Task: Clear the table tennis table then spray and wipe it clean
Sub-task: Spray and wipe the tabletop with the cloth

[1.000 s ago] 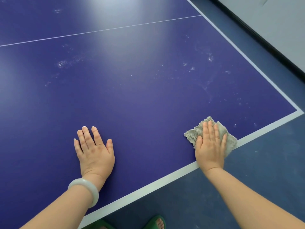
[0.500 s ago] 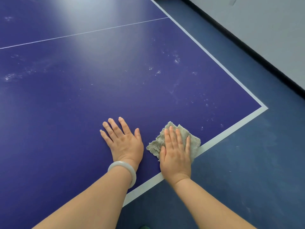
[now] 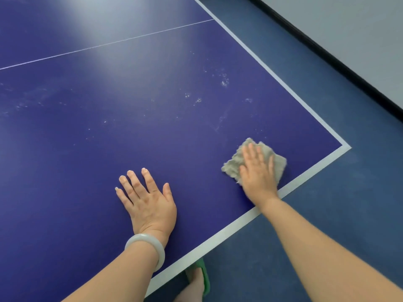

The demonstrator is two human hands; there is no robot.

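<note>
Grey cloth [image 3: 254, 163] under the flat right hand [image 3: 257, 174] should sweep toward the droplets [image 3: 224, 81] at upper right; left hand [image 3: 148, 203] braces flat on the tabletop [image 3: 87, 131], grasping nothing.

Glossy smooth table [image 3: 130, 127], rough fuzzy cloth [image 3: 233, 166], polished bangle [image 3: 160, 251]

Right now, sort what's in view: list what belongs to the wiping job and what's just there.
Part of the job:
- table, with pale spots left on it
- grey cloth
- right hand, pressing flat on the cloth
- left hand, flat on the table

Just there:
- pale bangle on the left wrist
- green sandal
- blue floor
</note>
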